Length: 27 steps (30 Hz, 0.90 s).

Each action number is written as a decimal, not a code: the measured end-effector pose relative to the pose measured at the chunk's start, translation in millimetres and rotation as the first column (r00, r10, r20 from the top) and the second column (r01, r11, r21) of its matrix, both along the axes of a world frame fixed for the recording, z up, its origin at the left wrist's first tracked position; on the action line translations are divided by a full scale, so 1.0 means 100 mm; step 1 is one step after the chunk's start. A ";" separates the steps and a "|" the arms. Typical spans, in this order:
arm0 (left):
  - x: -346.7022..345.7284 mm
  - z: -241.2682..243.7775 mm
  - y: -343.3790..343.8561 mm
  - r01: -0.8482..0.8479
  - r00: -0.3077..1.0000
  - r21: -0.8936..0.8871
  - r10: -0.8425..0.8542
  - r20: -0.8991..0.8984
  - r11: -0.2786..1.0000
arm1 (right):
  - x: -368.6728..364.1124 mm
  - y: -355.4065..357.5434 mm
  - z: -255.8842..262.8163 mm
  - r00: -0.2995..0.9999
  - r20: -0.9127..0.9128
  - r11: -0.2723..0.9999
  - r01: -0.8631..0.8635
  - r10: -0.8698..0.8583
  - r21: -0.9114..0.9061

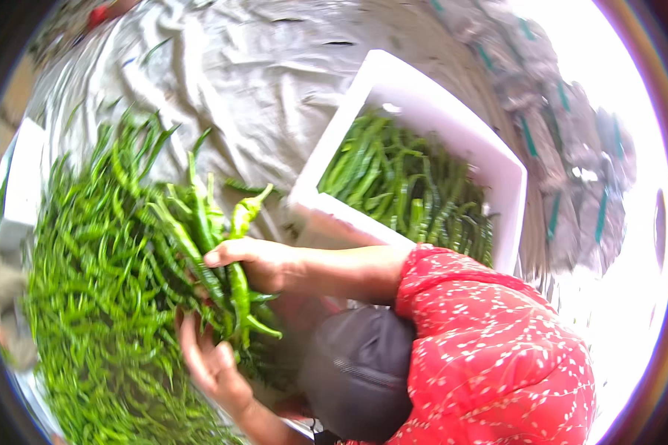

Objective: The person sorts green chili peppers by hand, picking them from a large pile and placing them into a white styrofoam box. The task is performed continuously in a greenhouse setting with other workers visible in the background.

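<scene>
My right hand [259, 266] grips a loose bunch of long green chili peppers [239, 295], with its thumb laid across them. Their stems point mostly towards the top of the picture. Just below the bunch, my left hand [214, 361] is open with its fingers spread, close to the lower ends of the peppers; any contact is hard to make out. Both hands are over the right side of a large heap of green chili peppers [100, 278]. A white foam box [440, 92] stands at the upper right of my right hand, with green chili peppers [401, 178] laid inside it.
A wrinkled pale sheet [245, 72] lies under the heap and box. Clear plastic bags with green strips [556, 150] line the right side. Another white box [22, 178] is at the far left. A dark fabric cap [362, 372] and red patterned clothing [495, 356] fill the lower right.
</scene>
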<state>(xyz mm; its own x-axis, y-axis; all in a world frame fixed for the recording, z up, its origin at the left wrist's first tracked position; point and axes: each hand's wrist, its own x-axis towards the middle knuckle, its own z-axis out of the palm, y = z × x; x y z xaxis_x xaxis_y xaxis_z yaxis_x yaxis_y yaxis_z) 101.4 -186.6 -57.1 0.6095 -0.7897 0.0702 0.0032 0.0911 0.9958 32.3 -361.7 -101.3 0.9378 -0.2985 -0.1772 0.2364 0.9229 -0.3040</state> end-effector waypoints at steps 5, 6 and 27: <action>-0.07 -0.20 0.26 -0.045 0.994 0.247 0.020 0.104 0.968 | -0.92 -0.68 0.68 0.894 0.209 0.897 0.426 -0.397 -0.117; 0.04 -0.38 0.29 -0.039 0.995 0.295 0.009 0.104 0.955 | -1.13 -0.81 0.71 0.856 0.139 0.828 0.516 -0.497 -0.217; 0.04 -1.09 0.59 -0.008 0.995 0.549 0.060 -0.076 0.836 | -2.57 -2.37 -1.06 0.252 -0.652 0.685 0.438 -0.715 -0.582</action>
<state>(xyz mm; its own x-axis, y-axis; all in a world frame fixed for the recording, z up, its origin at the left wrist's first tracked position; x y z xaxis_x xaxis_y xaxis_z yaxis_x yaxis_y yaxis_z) 105.2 -127.4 -166.0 0.6199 -0.6619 -0.4213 0.0985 -0.4671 0.8787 -224.9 -599.0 -207.6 -0.0473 -0.8507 -0.5236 0.2015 0.5052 -0.8391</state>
